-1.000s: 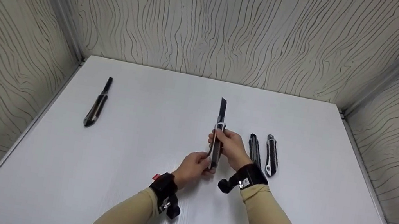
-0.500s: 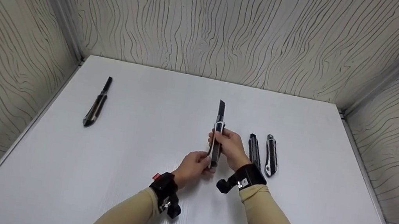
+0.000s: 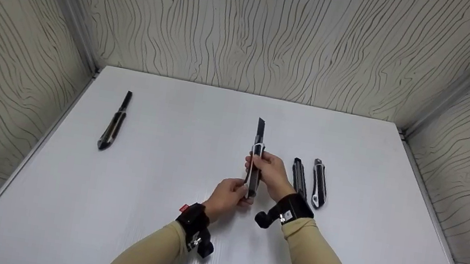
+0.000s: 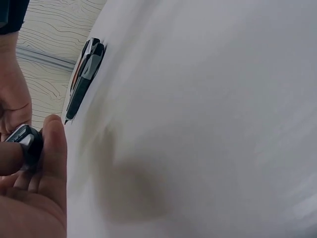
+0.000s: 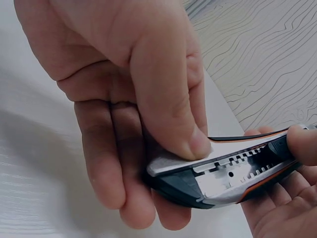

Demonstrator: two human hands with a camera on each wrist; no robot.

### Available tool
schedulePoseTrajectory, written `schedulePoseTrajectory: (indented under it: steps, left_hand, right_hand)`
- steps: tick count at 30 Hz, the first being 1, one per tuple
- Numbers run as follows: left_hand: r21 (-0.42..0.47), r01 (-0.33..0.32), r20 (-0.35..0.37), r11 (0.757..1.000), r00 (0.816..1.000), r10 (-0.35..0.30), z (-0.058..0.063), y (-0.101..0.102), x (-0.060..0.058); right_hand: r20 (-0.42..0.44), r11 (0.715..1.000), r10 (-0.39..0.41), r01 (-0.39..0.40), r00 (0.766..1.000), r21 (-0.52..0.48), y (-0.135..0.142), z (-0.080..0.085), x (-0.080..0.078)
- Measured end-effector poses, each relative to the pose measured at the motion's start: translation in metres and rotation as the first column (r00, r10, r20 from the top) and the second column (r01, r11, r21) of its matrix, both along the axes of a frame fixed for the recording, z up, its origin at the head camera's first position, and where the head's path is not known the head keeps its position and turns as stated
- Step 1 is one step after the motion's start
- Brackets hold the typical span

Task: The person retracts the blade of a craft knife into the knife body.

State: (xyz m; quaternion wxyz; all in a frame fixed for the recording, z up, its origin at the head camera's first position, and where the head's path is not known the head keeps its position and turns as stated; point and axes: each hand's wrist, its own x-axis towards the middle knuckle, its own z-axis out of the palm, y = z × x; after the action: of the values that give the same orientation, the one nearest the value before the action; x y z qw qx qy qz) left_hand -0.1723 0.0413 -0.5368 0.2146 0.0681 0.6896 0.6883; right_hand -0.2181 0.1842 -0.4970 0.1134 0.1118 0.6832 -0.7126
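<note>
A utility knife [image 3: 252, 179], silver and black with orange trim, is held over the table in the head view, its dark blade [image 3: 260, 129] extended and pointing away from me. My left hand [image 3: 225, 198] pinches the rear end of its handle between thumb and fingers. Farther up, my right hand [image 3: 274, 174] grips the handle, with the thumb on the black slider [image 5: 279, 148] seen in the right wrist view. Two more utility knives, a dark one [image 3: 299, 176] and a silver-and-black one [image 3: 320, 184], lie beside my right hand with no blade showing.
Another utility knife [image 3: 112, 127] lies at the far left of the white table [image 3: 181, 119], its blade out and pointing toward the back. Wood-grain patterned panels [image 3: 241, 30] enclose the table at the back and both sides.
Compared with one second ago, the blade sticks out slightly less and its tip sits a little lower. My right thumb has shifted slightly down the handle. Both hands keep their hold.
</note>
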Motion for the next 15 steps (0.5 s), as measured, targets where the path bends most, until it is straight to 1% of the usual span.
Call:
schedulePoseTrajectory:
  steps: [3, 7, 12, 15]
  left_hand:
    - [0.002, -0.003, 0.019, 1.000, 1.000, 0.003, 0.0020, 0.0003, 0.0007]
    - [0.002, -0.012, 0.026, 1.000, 1.000, 0.012, 0.0022, 0.0007, 0.0011]
    - [0.000, -0.018, 0.017, 1.000, 1.000, 0.018, 0.0017, 0.0006, 0.0016]
    - [-0.008, -0.018, 0.010, 1.000, 1.000, 0.018, 0.0016, 0.0008, 0.0021]
  right_hand:
    - [-0.001, 1.000, -0.001, 0.001, 1.000, 0.002, 0.0002, -0.0004, -0.0001]
    - [-0.001, 1.000, 0.001, -0.001, 1.000, -0.005, -0.0003, -0.0009, -0.0006]
    - [0.003, 1.000, 0.006, -0.006, 1.000, -0.018, -0.0004, -0.0013, -0.0006]
    - [0.003, 0.999, 0.026, -0.026, 1.000, -0.020, 0.0007, -0.0022, -0.0004]
